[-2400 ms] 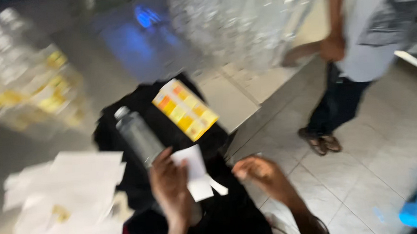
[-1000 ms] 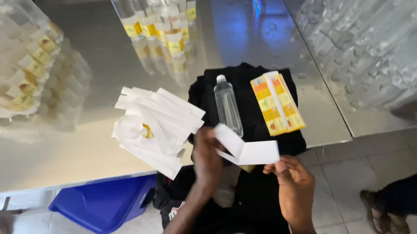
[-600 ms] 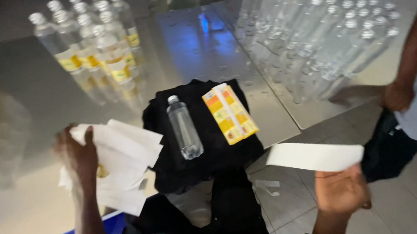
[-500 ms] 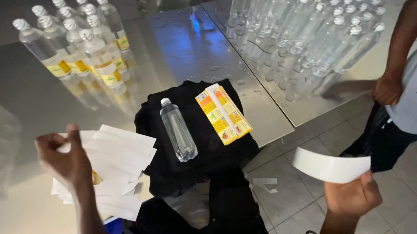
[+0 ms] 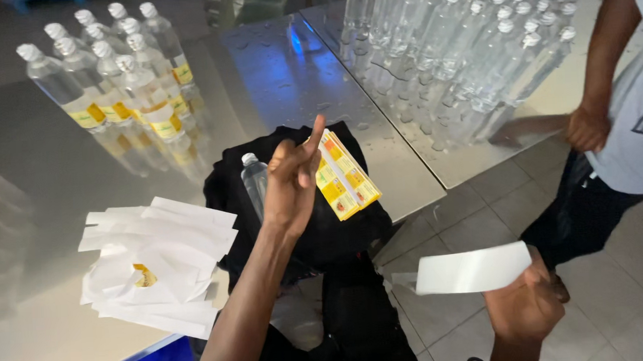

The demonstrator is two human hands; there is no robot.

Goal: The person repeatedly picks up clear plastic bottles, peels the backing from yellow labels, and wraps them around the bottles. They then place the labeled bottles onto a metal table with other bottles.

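While the left hand (image 5: 292, 182) is raised at mid-frame with fingers loose and nothing in them, the clear bottle (image 5: 255, 188) lies just left of and partly behind it on the black cloth (image 5: 347, 231), its long axis running up-frame, cap toward the top. That hand is much the nearer. The yellow label stack (image 5: 345, 175) sits just to its right. At lower right, the right hand (image 5: 524, 308) pinches a white backing strip (image 5: 472, 269) over the tiled floor (image 5: 480, 215).

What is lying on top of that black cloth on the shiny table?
On the black cloth lie a clear plastic bottle and a stack of yellow labels. The raised left hand covers most of the bottle and part of the labels.
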